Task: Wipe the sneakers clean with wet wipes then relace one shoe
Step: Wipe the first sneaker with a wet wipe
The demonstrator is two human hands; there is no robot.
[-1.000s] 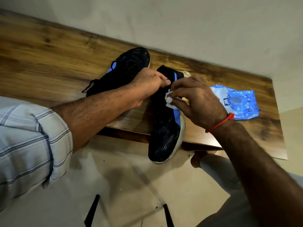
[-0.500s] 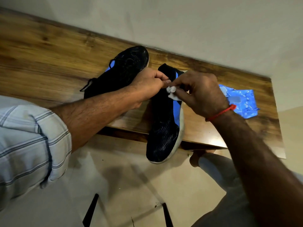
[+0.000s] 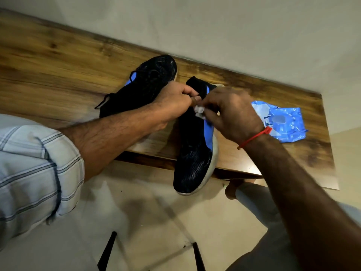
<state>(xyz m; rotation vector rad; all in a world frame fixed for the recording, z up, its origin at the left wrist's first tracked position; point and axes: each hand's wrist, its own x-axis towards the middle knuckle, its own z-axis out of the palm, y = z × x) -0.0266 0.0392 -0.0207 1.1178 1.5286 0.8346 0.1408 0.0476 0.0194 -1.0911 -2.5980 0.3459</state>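
Two black mesh sneakers with blue side panels are on the wooden table [image 3: 58, 71]. The near sneaker [image 3: 193, 159] hangs toe-first over the table's front edge. My left hand [image 3: 175, 100] grips its heel collar with curled fingers. My right hand [image 3: 232, 114] pinches a small crumpled white wet wipe [image 3: 199, 110] against the shoe's upper side near the collar. The other sneaker [image 3: 148, 83] lies behind my left hand, a loose black lace trailing at its left.
A blue wet-wipe pack [image 3: 283, 122] lies flat on the table to the right of my right hand. The pale wall runs along the table's far edge. Below are the tiled floor, black table legs [image 3: 107, 249], and my knee [image 3: 250, 198].
My right hand has slid the wipe up the shoe's side from the mid panel toward the collar, close to my left hand. The sneakers and the pack have not moved.
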